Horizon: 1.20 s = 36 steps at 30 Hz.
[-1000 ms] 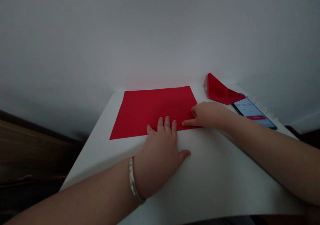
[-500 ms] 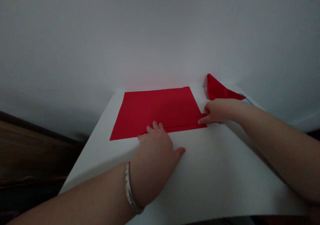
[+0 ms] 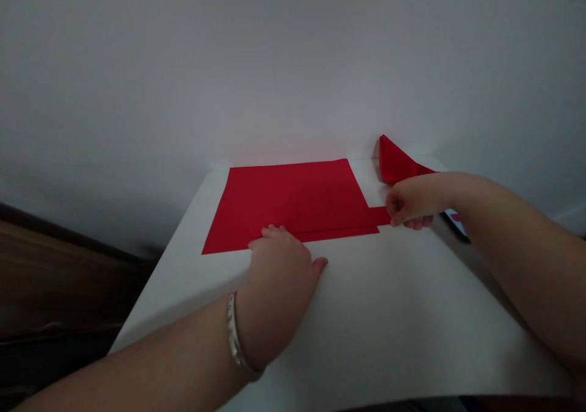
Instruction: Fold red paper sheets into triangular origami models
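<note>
A large red sheet of paper [image 3: 293, 195] lies flat near the back of the white table [image 3: 389, 314]. Along its near part runs a narrow red paper strip [image 3: 378, 215], whose end sticks out past the sheet's right edge. My right hand [image 3: 414, 201] pinches that end between thumb and fingers. Palm down, my left hand [image 3: 281, 271] rests at the sheet's near edge, fingertips on the red paper and thumb stretched out to the right. A silver bangle [image 3: 235, 339] circles the left wrist.
A folded red paper piece [image 3: 398, 162] stands against the wall [image 3: 293, 70] at the back right. Partly hidden under my right forearm is a dark-edged phone-like object [image 3: 458, 226]. A brown wooden piece [image 3: 59, 265] is left of the table.
My right hand has moved right and now grips the strip's end beyond the sheet. My left hand has shifted slightly left. More of the phone-like object shows.
</note>
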Each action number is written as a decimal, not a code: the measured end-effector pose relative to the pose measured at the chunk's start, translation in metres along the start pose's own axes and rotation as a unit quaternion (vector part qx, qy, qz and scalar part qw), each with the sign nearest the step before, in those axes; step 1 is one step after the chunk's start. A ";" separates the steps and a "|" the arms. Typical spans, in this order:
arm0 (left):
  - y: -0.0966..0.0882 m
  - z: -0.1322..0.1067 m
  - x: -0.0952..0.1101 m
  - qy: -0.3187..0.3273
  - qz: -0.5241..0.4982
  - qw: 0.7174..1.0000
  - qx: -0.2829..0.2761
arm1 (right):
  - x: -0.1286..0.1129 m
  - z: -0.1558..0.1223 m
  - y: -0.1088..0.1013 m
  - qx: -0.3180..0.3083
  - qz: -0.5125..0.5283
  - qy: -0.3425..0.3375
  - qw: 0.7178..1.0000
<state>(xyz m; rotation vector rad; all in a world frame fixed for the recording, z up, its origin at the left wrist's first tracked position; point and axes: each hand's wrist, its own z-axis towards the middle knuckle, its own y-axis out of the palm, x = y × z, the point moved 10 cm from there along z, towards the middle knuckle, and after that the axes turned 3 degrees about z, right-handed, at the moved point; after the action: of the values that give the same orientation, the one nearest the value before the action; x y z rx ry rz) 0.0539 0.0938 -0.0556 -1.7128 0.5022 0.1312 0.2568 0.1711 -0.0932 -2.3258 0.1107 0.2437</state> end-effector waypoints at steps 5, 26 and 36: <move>-0.012 0.002 0.000 0.029 -0.022 0.999 0.030 | -0.011 -0.005 -0.025 0.117 -0.083 -0.033 0.989; -0.024 0.049 -0.035 0.036 -0.186 0.964 0.184 | -0.068 -0.012 -0.039 0.325 0.075 -0.258 0.907; -0.045 0.029 -0.031 0.104 -0.329 0.907 0.241 | -0.095 -0.053 -0.050 0.352 0.036 -0.363 0.862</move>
<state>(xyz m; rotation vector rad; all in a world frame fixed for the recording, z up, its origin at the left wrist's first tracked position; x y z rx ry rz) 0.0497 0.1350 -0.0101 -1.3250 0.0687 -0.6225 0.1796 0.1685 -0.0021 -1.3868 -0.0834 0.9324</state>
